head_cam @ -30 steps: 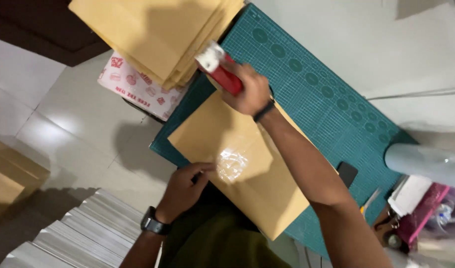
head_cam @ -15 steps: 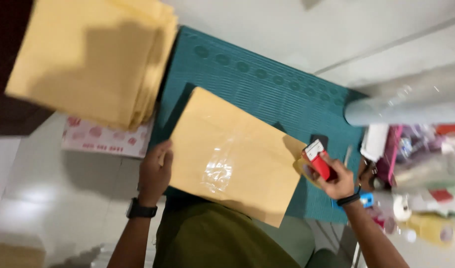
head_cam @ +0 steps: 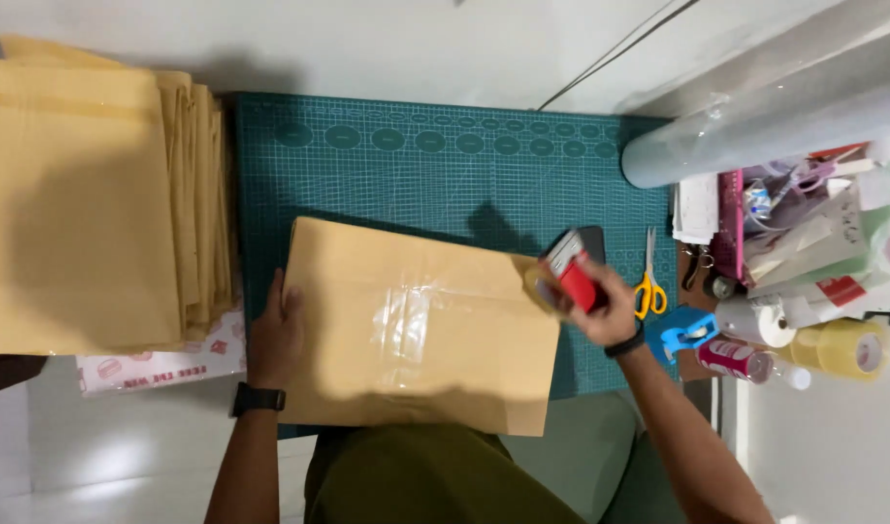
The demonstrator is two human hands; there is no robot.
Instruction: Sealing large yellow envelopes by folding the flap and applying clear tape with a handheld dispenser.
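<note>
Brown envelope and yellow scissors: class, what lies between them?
In the head view, the right hand holding a red tape dispenser lies between brown envelope and yellow scissors.

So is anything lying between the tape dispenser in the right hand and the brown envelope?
Nothing visible. The right hand holds the red tape dispenser right at the brown envelope's right edge; the left hand rests on its left edge. The scissors lie off to the right.

Envelope on mat (head_cam: pixel 420 330): 1. Envelope stack (head_cam: pixel 86 194), left: 1 (sheets too many to count). Cutting mat (head_cam: pixel 445 165): 1. Tape dispenser (head_cam: pixel 573 279), red: 1. Scissors (head_cam: pixel 647 281), yellow-handled: 1. Tape roll (head_cam: pixel 847 347), right: 1. Clear film roll (head_cam: pixel 765 126), far right: 1. Hands: 2. Wristwatches: 2.
</note>
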